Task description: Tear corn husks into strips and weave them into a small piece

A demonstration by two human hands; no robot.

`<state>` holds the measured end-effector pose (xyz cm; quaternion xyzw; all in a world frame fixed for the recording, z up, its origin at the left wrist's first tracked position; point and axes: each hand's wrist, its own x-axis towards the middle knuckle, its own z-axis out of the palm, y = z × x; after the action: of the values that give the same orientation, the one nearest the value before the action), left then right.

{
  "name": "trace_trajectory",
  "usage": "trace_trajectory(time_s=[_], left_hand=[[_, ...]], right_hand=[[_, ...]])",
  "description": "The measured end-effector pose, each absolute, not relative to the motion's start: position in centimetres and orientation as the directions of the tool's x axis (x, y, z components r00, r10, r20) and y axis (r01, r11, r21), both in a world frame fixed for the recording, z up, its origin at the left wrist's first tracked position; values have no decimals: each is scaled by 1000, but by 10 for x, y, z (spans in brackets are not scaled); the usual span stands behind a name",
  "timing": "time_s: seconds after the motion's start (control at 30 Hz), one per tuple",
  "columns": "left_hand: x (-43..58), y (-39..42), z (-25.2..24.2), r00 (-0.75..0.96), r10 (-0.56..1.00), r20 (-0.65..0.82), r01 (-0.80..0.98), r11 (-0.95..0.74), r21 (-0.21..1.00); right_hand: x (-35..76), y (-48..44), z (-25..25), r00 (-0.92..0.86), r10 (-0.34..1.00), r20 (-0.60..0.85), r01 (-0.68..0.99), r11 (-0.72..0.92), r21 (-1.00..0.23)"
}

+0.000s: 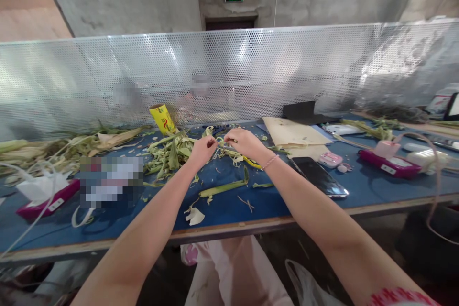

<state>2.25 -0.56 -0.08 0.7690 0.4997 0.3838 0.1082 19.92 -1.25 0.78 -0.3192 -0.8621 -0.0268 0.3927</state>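
Observation:
My left hand (pixel 203 148) and my right hand (pixel 245 142) meet over the blue table (pixel 279 201), both pinching a thin green leaf strip (pixel 223 144) stretched between their fingertips. A pile of green and pale husk strips (pixel 170 150) lies just left of my left hand. Under my right wrist a yellowish strip (pixel 251 161) curls on the table. A longer green stalk piece (pixel 222 188) lies nearer the front edge. My right wrist wears a thin pink bracelet (pixel 269 162).
A black phone (pixel 320 177) lies right of my right arm, with brown paper (pixel 292 134) behind it. A yellow cylinder (pixel 163 118) leans by the perforated metal screen (pixel 229 71). Magenta boxes (pixel 389 163) sit right and left (pixel 46 201). More husks (pixel 64 146) pile at far left.

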Motion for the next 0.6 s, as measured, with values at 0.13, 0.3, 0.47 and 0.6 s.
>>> trace_trajectory(time_s=[0.13, 0.3, 0.47, 0.6], left_hand=[[25, -10, 2, 351, 774, 527, 670, -601, 436], [28, -14, 3, 452, 689, 566, 648, -690, 323], [34, -18, 1, 409, 700, 585, 635, -679, 369], [38, -19, -1, 307, 755, 579, 630, -618, 471]], right_hand=[[199, -9, 8, -462, 511, 725, 538, 811, -229], [199, -8, 9, -466, 503, 728, 548, 810, -209], [194, -11, 7, -485, 434, 760, 520, 841, -148], [191, -13, 6, -367, 434, 823, 561, 809, -177]])
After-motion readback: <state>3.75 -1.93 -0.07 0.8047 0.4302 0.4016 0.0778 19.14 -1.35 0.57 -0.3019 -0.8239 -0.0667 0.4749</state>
